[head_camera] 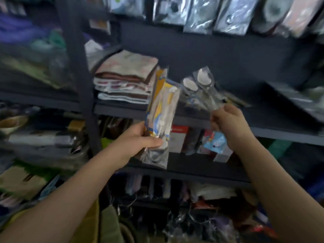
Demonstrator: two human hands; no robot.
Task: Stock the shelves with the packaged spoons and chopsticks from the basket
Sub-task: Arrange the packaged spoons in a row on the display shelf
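Two hands up at the dark shelf (192, 118), both loaded, mid-placement. Left hand (140, 139) curled round a bundle of long clear packets (161, 116) with yellow and blue printed cards, thumb across the front, bundle upright and tilted slightly, its top level with the folded towels (126, 79) stacked at the shelf's left end, its lower end hanging below the shelf's front edge. Contents too blurred to call for certain; probably chopsticks or cutlery sets. Right hand (228, 123) pinching the lower part of a clear pack of metal spoons (201, 85) with a blue card tag (215, 141) dangling beneath the fist; spoon bowls pointing up and back over the shelf, just right of the left-hand bundle. Basket not in view. Judged step: setting the spoon pack down on the middle of the shelf, beside the towels, with the left bundle waiting its turn. Next move likely calls for easing the spoon pack forward and down until flat or leaning on the shelf board, then loosening the pinch; slippery film and loose tag could catch on the front edge. Shelves above and below crowded with other packaged goods, blurred.
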